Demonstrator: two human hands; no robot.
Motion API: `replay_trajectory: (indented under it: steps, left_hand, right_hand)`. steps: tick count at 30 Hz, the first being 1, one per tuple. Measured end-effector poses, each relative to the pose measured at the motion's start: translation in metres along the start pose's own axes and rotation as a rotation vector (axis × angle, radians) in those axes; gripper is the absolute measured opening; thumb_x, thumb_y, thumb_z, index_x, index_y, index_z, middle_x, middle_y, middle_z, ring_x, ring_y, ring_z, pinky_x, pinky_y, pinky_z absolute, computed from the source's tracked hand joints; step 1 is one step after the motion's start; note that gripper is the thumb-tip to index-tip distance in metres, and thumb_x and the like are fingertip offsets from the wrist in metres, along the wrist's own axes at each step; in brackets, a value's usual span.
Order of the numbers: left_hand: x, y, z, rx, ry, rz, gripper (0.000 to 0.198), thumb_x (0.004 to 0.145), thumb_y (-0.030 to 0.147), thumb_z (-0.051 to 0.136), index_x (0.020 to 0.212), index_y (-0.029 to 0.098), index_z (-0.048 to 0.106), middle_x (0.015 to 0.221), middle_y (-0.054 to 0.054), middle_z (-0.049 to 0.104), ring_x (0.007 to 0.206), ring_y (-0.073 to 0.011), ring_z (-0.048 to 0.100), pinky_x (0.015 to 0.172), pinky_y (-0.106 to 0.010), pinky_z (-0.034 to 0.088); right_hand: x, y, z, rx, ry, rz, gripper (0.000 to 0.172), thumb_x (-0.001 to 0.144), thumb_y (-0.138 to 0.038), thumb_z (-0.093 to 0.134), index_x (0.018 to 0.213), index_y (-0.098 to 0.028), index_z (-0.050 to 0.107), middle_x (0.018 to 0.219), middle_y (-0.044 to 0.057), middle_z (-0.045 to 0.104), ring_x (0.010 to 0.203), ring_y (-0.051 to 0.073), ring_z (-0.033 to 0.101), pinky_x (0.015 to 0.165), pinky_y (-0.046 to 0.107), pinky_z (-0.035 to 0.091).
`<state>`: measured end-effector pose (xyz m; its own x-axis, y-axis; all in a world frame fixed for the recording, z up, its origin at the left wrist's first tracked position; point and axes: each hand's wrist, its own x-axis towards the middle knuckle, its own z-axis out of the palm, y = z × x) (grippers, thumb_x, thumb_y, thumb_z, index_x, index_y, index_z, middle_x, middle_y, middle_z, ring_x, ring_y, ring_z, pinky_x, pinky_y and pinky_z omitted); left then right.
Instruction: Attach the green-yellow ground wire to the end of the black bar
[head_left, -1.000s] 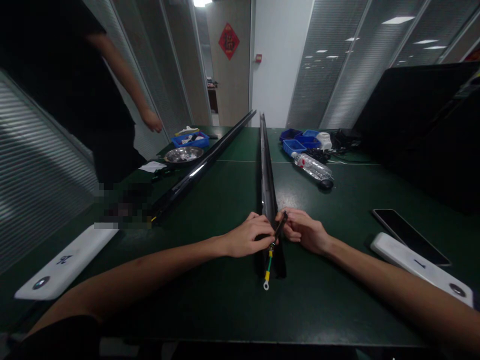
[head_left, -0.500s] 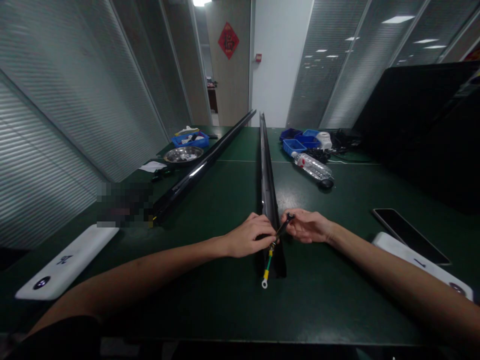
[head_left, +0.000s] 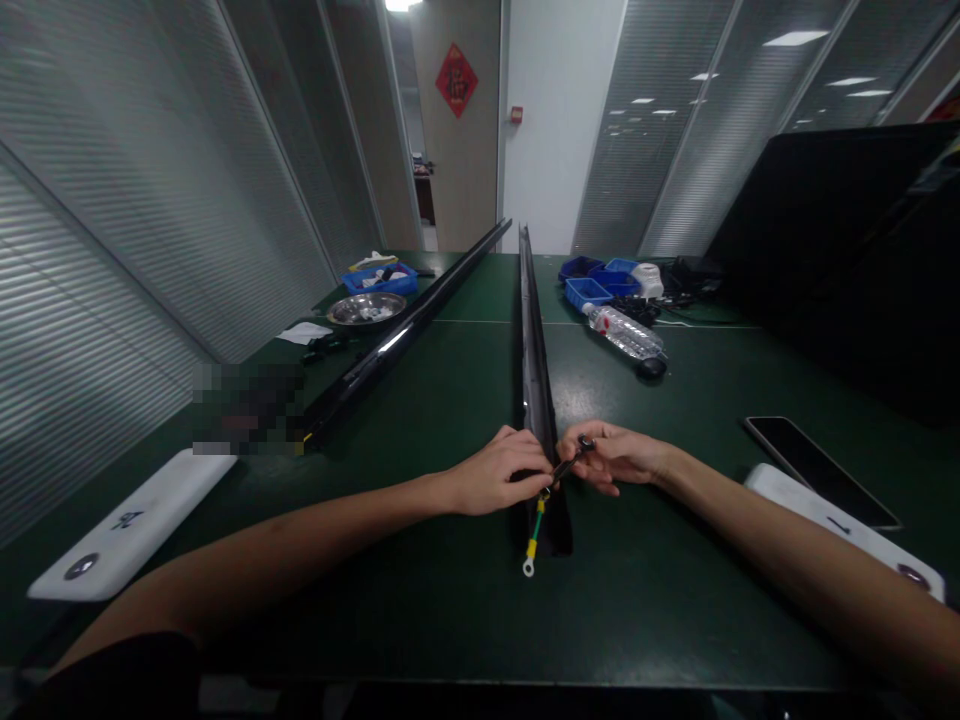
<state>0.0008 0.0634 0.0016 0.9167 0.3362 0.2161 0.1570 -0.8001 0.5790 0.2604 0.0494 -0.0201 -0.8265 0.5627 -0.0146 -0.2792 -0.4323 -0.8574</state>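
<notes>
A long black rail runs down the middle of the green table toward me. My left hand is closed on the rail's near end, pinching it from the left. My right hand is closed on a small black tool, whose tip points at the rail's end beside my left fingers. A yellow-green wire with a ring terminal hangs out of the rail's end onto the table.
A second black rail lies at a slant on the left. White flat devices lie at both sides, and a phone at right. Farther back are a water bottle, blue bins and a metal bowl.
The person in black at the left has left the view. My right hand tilted the black tool from upright to slanted and shifted slightly right. My left hand stayed put.
</notes>
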Motion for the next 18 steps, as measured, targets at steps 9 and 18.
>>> replay_trajectory:
  steps: [9,18]
  left_hand:
    - [-0.0005,-0.0001,-0.0019,0.003,-0.028,0.011,0.022,0.107,0.028,0.048,0.103,0.020,0.067,0.105,-0.003,0.070,0.109,-0.0208,0.058,0.098,-0.036,0.031]
    - [0.0005,-0.0014,-0.0013,0.001,-0.033,0.019,0.022,0.107,0.028,0.048,0.102,0.019,0.068,0.102,-0.003,0.070,0.107,-0.0206,0.058,0.098,-0.036,0.032]
  right_hand:
    - [0.0018,0.0008,0.0045,-0.058,0.002,0.010,0.045,0.084,-0.047,0.086,0.104,-0.011,0.068,0.083,0.003,0.068,0.051,0.006,0.054,0.049,0.017,0.057]
    - [0.0039,0.0061,0.0027,-0.113,0.024,-0.012,0.030,0.090,-0.036,0.081,0.101,-0.011,0.068,0.076,0.001,0.065,0.052,0.006,0.053,0.048,0.017,0.058]
